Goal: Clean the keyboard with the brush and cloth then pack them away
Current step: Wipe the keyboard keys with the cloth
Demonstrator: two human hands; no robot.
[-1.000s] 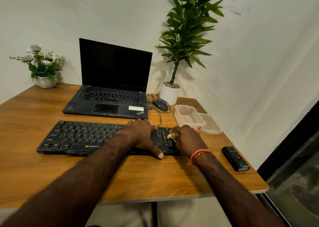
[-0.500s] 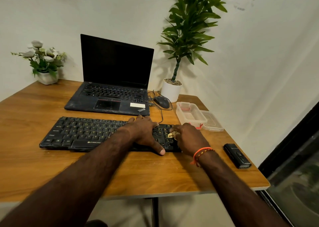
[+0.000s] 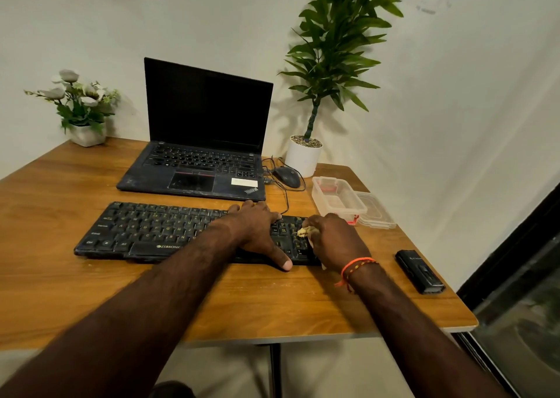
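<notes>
A black keyboard (image 3: pixel 145 231) lies across the wooden table (image 3: pixel 272 303) in front of a laptop. My left hand (image 3: pixel 257 231) rests flat on the keyboard's right half, fingers spread, thumb at the near edge. My right hand (image 3: pixel 335 241) is over the keyboard's right end and grips a small pale yellow cloth (image 3: pixel 304 231), of which only a bit shows between thumb and fingers. I cannot make out a brush. A clear plastic box (image 3: pixel 338 199) stands open just beyond my right hand, its lid (image 3: pixel 375 213) beside it.
An open black laptop (image 3: pixel 200 143) sits behind the keyboard, with a wired mouse (image 3: pixel 287 176) to its right. A tall potted plant (image 3: pixel 304 155) and a small flower pot (image 3: pixel 86 134) stand at the wall. A black oblong case (image 3: pixel 419 272) lies near the table's right edge.
The view has shifted slightly downward. My right hand with the cloth has made only small movements on the keyboard's right end; my left hand stays put.
</notes>
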